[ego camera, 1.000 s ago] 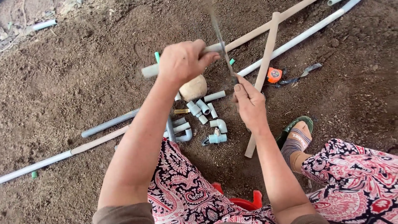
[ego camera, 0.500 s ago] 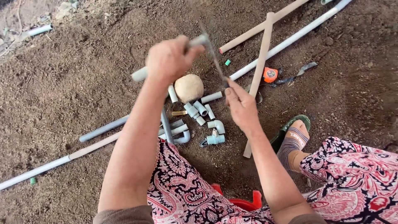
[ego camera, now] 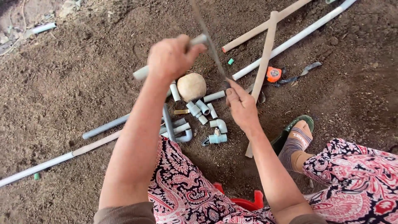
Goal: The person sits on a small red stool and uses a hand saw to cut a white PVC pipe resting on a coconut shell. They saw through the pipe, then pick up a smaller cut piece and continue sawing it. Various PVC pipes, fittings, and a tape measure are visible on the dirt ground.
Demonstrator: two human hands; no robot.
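Note:
My left hand [ego camera: 172, 57] is closed around a short grey pipe [ego camera: 143, 72], held up off the dirt and slanting from lower left to upper right. My right hand [ego camera: 241, 105] pinches the lower end of a thin saw blade [ego camera: 206, 34] that runs up across the pipe's right end. Below the hands lie several short grey pipe pieces and elbow fittings [ego camera: 201, 110], a round tan stone [ego camera: 191, 86] and a small valve fitting [ego camera: 215, 138].
Long white and tan pipes [ego camera: 290, 39] cross at the upper right, with an orange tape measure [ego camera: 273, 74] beside them. More long pipes [ego camera: 54, 159] lie at the left. My sandalled foot [ego camera: 296, 139] and patterned trousers sit at the lower right, a red stool edge [ego camera: 244, 202] below.
My left hand has lifted the short pipe higher and a little left. My right hand has shifted down along the blade; the stone beneath is now fully exposed.

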